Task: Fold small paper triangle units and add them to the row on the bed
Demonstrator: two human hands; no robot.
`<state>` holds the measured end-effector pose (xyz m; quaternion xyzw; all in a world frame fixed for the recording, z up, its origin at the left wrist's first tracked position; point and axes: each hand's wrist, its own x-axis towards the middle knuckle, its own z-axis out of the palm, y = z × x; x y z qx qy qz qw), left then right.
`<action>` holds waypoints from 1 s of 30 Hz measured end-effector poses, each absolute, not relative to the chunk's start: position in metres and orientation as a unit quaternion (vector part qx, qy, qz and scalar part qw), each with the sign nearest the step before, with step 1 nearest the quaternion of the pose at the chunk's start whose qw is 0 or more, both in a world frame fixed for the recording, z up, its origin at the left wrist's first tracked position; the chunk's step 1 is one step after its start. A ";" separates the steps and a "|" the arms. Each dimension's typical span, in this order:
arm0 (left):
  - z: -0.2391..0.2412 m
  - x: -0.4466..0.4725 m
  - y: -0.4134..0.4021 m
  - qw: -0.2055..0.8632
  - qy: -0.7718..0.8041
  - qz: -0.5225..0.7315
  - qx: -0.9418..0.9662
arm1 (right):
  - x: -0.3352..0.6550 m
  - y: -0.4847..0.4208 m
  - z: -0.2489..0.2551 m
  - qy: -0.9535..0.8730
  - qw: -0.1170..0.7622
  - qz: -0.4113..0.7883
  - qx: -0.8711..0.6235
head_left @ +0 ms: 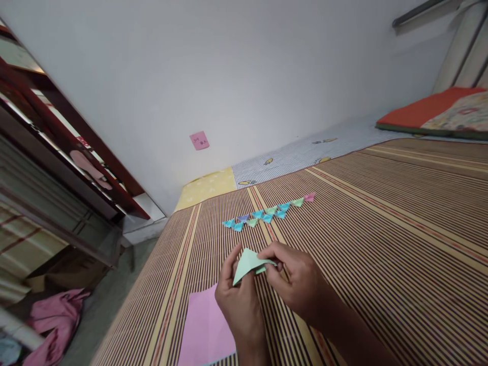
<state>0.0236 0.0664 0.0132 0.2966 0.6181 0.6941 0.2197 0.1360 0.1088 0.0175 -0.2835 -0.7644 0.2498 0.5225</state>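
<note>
Both my hands pinch a pale green folded paper triangle just above the striped mat. My left hand grips its lower left corner with thumb and fingers closed. My right hand pinches its right tip. Beyond them, a row of several small folded paper triangles in blue, green, purple and pink lies on the mat. A pink paper sheet lies flat under my left wrist.
The mat covers a bed against a white wall with a pink sticky note. An orange cushion sits at the far right. A dark wooden frame and pink cloth lie left, off the bed's edge.
</note>
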 end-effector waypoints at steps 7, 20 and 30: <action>0.003 0.014 0.068 0.324 0.522 0.759 0.216 | 0.125 0.102 0.011 -0.780 0.556 0.178 -0.227; 0.012 0.027 0.061 0.304 0.461 0.810 0.196 | 0.108 0.091 0.001 -0.762 0.587 0.194 -0.195; 0.022 0.032 0.058 0.249 0.504 0.795 0.227 | 0.107 0.086 0.002 -0.758 0.611 0.150 -0.172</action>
